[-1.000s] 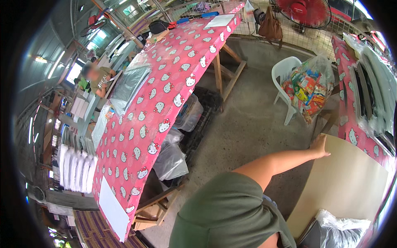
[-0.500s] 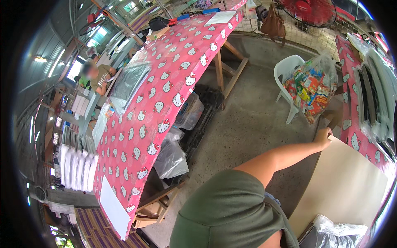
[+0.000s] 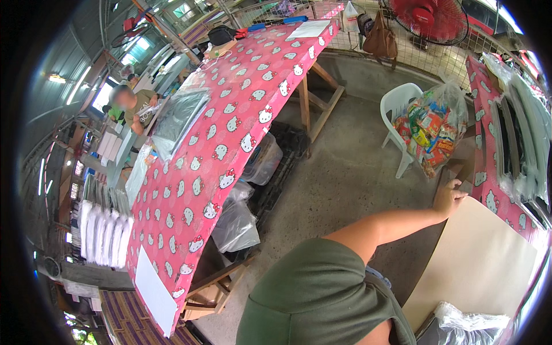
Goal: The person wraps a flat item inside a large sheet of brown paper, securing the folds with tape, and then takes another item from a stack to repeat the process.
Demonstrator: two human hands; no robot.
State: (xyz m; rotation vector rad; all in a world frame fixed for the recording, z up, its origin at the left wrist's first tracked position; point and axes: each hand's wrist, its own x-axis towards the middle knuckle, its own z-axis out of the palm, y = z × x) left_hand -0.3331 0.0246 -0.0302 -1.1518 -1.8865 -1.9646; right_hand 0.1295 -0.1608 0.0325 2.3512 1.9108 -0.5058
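Note:
My left arm, in a dark green sleeve, stretches across to the right. At its end my left hand point(image 3: 449, 201) is at the upper corner of a large beige board sheet point(image 3: 474, 253), fingers closed over the edge. The sheet bows slightly and slants down toward the lower right. Over its lower part lies a clear plastic-wrapped bundle point(image 3: 468, 325) with a dark inside. A strip of bare skin shows at the bottom edge below the sleeve, but my right hand is out of the picture.
A long table with a pink patterned cover point(image 3: 230, 109) runs along the left. Beyond the sheet stands a white plastic chair point(image 3: 397, 103) with a bag of colourful packets point(image 3: 431, 126). Plastic-wrapped stacks point(image 3: 520, 132) line the right table. A person point(image 3: 135, 109) sits at far left.
My left hand and the sheet's upper corner have shifted slightly downward, and the fingers have changed position at the corner. The seated person's arms have moved.

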